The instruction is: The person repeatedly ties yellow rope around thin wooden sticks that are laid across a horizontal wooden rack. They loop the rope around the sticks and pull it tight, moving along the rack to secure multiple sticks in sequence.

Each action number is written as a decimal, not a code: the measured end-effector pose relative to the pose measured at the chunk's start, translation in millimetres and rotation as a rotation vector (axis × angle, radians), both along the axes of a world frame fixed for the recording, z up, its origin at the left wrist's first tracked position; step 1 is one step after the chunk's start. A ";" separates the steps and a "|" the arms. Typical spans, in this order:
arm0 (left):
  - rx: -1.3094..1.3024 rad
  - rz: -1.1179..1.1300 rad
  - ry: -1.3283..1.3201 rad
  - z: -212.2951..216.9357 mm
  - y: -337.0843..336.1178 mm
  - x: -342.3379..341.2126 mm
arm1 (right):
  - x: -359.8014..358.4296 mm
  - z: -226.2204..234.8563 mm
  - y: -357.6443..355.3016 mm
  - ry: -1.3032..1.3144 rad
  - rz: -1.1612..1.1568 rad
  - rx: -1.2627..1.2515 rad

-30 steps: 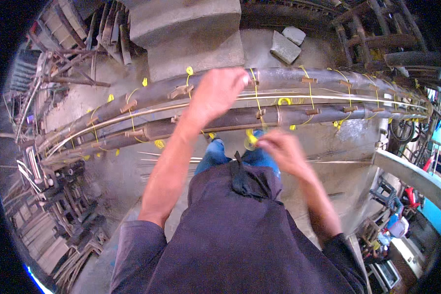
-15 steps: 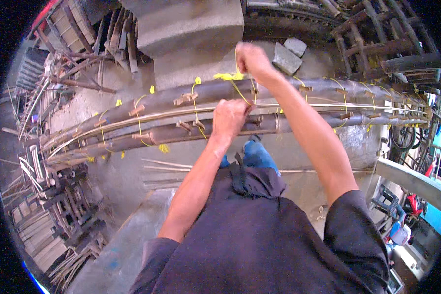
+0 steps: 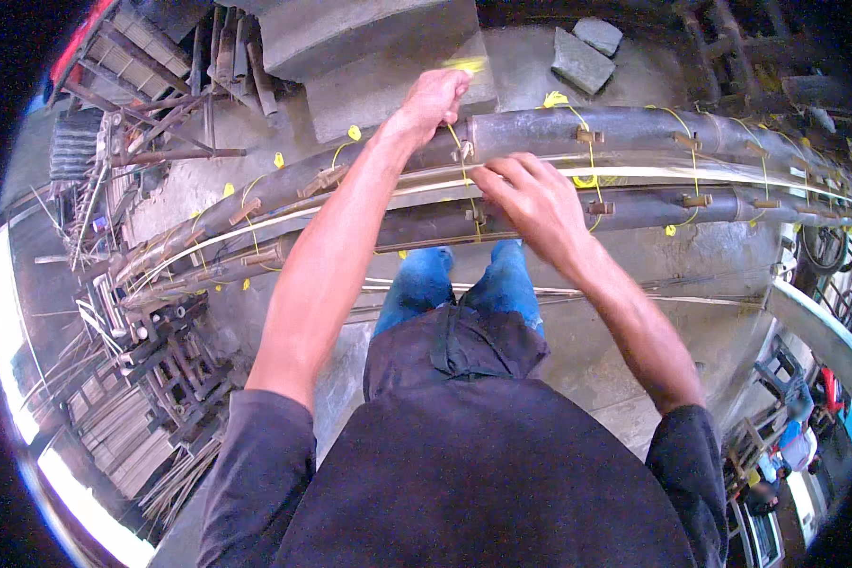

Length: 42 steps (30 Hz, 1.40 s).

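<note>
Two long dark bamboo poles [image 3: 521, 128] lie side by side across my front, bowed by the lens, with pale split strips [image 3: 653, 173] running between them. Yellow cord [image 3: 582, 121] loops tie the poles at intervals, with short wooden pegs [image 3: 698, 201] through the loops. Raised over the far pole, my left hand [image 3: 431, 99] is closed on yellow cord, its loose end blurred beyond the fist. My right hand [image 3: 535, 199] is over the gap between the poles, fingers bent and tips against the taut cord beside a small peg [image 3: 464, 150]; its grip is partly hidden.
Grey stone blocks [image 3: 585, 59] lie on the floor beyond the poles, near a concrete step [image 3: 379, 57]. Stacked wood and bamboo [image 3: 114, 426] crowd the left side. At the right are a pale beam [image 3: 819, 331], a bicycle wheel [image 3: 824, 251] and a person [image 3: 793, 440].
My left hand has risen from the poles to beyond the far pole. My right hand has come down from its raised place to the strips. The view has shifted, too.
</note>
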<state>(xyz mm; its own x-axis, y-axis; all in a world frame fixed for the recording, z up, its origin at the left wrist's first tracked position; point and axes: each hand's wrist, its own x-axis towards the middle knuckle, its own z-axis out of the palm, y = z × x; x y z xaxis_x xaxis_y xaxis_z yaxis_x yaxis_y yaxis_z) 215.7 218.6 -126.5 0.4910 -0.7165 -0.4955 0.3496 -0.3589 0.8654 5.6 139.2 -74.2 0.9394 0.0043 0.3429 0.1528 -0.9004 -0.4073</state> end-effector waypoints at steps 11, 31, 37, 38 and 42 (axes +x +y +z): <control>0.165 -0.627 -0.954 65.9 66.4 -61.9 | -87.1 1.1 127.0 0.606 -0.616 0.543; 0.034 -0.268 -0.946 78.7 228.8 -29.2 | 137.1 202.4 178.4 0.553 0.359 -0.531; 0.006 0.077 -1.192 51.5 216.3 -40.5 | 201.5 141.6 168.7 0.424 0.596 -0.080; 0.101 0.024 -1.115 36.4 214.5 -41.3 | 218.6 112.2 155.1 0.353 0.485 0.101; 0.154 -0.009 -1.131 33.8 194.6 -43.2 | 221.3 1.6 111.2 0.534 -0.268 -0.122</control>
<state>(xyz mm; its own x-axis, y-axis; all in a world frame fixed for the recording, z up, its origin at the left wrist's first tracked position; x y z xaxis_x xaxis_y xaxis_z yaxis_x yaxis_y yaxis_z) 172.5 413.2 -92.8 0.7067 -0.6925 0.1448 -0.6060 -0.4869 0.6290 226.9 250.4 -72.6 0.9552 -0.2461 -0.1645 -0.2824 -0.9243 -0.2568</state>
